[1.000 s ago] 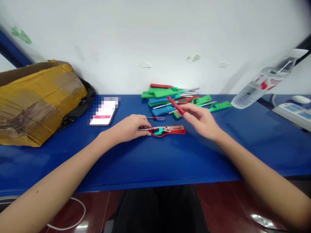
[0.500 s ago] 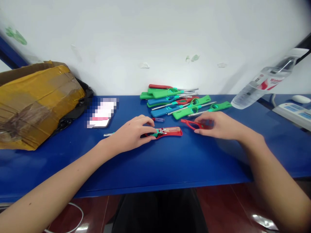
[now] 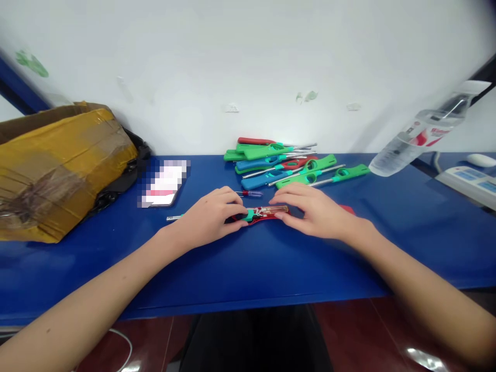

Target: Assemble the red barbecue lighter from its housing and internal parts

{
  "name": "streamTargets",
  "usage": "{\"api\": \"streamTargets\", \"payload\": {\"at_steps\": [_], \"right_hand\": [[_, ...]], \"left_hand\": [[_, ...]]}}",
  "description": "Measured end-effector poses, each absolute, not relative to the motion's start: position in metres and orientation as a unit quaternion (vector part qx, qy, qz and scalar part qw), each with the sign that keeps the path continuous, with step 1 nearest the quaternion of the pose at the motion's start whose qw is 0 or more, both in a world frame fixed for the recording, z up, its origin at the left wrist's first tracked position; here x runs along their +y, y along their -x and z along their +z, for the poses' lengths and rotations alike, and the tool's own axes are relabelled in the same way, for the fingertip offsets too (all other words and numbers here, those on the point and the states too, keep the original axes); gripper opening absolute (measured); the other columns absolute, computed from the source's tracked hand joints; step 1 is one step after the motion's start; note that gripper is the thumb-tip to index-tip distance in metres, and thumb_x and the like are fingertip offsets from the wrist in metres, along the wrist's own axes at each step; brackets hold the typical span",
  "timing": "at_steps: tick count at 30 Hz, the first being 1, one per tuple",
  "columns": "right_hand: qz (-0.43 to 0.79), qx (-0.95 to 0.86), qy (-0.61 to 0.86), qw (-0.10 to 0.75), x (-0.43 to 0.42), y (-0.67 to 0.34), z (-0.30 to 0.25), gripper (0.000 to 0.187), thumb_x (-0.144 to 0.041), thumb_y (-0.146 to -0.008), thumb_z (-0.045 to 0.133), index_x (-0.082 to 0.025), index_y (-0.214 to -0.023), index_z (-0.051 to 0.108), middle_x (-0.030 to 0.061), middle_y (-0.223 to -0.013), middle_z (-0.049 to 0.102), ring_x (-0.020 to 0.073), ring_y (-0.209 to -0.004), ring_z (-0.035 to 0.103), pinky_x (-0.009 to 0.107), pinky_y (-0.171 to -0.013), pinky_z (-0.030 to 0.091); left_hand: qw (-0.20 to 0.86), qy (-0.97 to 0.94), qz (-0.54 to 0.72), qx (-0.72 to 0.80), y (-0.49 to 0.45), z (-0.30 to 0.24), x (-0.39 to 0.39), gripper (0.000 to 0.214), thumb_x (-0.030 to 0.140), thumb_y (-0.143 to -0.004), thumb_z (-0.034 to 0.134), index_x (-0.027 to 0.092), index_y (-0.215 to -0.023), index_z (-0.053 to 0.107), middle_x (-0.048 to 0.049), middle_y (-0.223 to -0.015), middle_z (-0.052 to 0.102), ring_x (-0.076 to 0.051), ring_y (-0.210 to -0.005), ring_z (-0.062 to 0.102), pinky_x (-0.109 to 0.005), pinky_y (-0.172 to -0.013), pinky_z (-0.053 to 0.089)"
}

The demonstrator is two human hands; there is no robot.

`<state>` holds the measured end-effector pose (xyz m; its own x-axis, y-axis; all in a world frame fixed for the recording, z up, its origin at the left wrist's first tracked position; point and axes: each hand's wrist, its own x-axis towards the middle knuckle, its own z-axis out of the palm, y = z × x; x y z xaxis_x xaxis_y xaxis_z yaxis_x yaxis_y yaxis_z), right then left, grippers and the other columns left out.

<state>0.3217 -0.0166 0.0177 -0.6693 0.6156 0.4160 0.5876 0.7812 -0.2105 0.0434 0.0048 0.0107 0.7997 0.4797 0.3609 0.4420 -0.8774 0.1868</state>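
A red gas lighter [image 3: 267, 211] lies opened on the blue table, its inner parts and clear fuel tank showing. My left hand [image 3: 217, 212] is closed on its middle, thumb and fingers at the green trigger part. The metal tube sticks out to the left, partly under that hand. At the tank end is my right hand [image 3: 310, 209], thumb and fingers apart on either side; I cannot tell if they touch. The red cover half [image 3: 347, 209] lies just behind the right hand, mostly hidden. Above the lighter is a small screwdriver [image 3: 253, 194] with a clear purplish handle.
Several green, blue and red lighters [image 3: 287, 163] are piled against the wall. On the left are a phone [image 3: 165, 183] and a taped cardboard box [image 3: 65, 170] on black plastic. A water bottle [image 3: 422, 132] and a white device [image 3: 473, 178] stand at the right.
My right hand has let go of the red cover half, leaving it on the table, and moved left to the lighter's tank end. The left hand stays on the lighter.
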Motion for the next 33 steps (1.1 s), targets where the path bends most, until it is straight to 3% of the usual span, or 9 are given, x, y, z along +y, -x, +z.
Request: {"api": "streamTargets", "payload": {"at_steps": [4,10,21,28,33], "right_hand": [[0.043,-0.928,0.309,0.203,-0.007,-0.306,0.018,0.022,-0.029,-0.094,0.057,-0.018,-0.107,0.069,0.0105,-0.105,0.071,0.0233,-0.093,0.065,0.038,-0.084,0.051],[0.078,-0.922,0.323,0.201,-0.008,-0.288,0.009,0.02,-0.028,-0.092,0.061,-0.019,-0.107,0.072,0.0083,-0.106,0.07,0.0216,-0.092,0.065,0.036,-0.083,0.052],[0.147,-0.875,0.369,0.276,-0.012,-0.285,-0.001,0.013,-0.022,-0.092,0.061,-0.02,-0.099,0.071,0.0054,-0.1,0.074,0.0195,-0.09,0.067,0.032,-0.081,0.053],[0.148,-0.879,0.362,0.274,-0.013,-0.285,0.0,0.012,-0.02,-0.092,0.059,-0.02,-0.094,0.071,0.0055,-0.099,0.073,0.0195,-0.091,0.066,0.033,-0.082,0.053],[0.156,-0.879,0.362,0.267,-0.013,-0.286,-0.002,0.014,-0.022,-0.093,0.057,-0.021,-0.097,0.069,0.0068,-0.103,0.07,0.0201,-0.092,0.065,0.034,-0.082,0.055]], "left_hand": [[0.071,-0.943,0.194,0.261,-0.041,0.014,0.004,0.016,0.029,-0.093,0.06,0.019,-0.091,0.073,-0.0077,-0.104,0.062,-0.021,-0.099,0.055,-0.035,-0.086,0.049],[0.106,-0.937,0.189,0.274,-0.041,0.016,0.002,0.017,0.024,-0.096,0.054,0.018,-0.088,0.069,-0.0064,-0.104,0.062,-0.02,-0.099,0.055,-0.033,-0.086,0.048],[0.141,-0.929,0.159,0.303,-0.038,0.025,0.002,0.015,0.024,-0.094,0.054,0.018,-0.088,0.067,-0.0057,-0.104,0.062,-0.019,-0.096,0.058,-0.031,-0.082,0.048],[0.137,-0.942,0.121,0.282,-0.026,0.043,0.003,0.014,0.023,-0.094,0.056,0.019,-0.091,0.069,-0.0019,-0.1,0.066,-0.014,-0.082,0.061,-0.025,-0.074,0.047],[0.109,-0.949,0.145,0.257,-0.024,0.046,0.004,0.019,0.025,-0.097,0.055,0.021,-0.097,0.073,-0.0028,-0.101,0.066,-0.014,-0.084,0.062,-0.025,-0.074,0.047]]}}
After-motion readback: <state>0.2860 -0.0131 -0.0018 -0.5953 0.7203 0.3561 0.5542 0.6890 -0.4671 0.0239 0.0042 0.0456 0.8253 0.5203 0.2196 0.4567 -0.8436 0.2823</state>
